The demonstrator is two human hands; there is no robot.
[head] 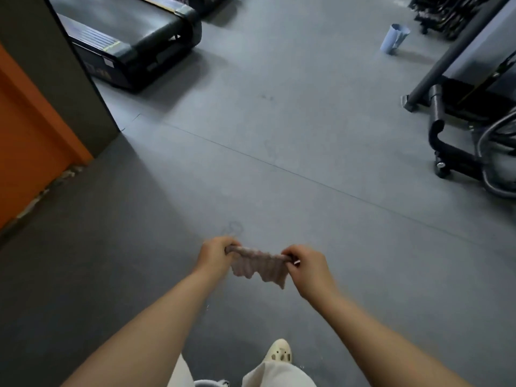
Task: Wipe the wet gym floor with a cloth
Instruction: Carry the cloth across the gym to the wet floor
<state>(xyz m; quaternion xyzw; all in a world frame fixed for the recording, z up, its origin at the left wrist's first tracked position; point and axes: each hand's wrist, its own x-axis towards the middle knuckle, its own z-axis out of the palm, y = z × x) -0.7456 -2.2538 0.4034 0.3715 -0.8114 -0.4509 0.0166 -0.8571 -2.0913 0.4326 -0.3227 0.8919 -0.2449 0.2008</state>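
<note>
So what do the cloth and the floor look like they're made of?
The cloth, held at its top corners by the left hand and right hand, looks like soft ribbed fabric, pinkish-grey: it sags and hangs in folds. The floor looks like grey rubber or vinyl sheet, matte with a dull sheen, with thin straight seams; which one is unclear.

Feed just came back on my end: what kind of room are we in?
Most likely a gym floor area. A treadmill stands at upper left, a black machine frame at right, grey rubber-like flooring throughout. Both hands hold the cloth.
</note>
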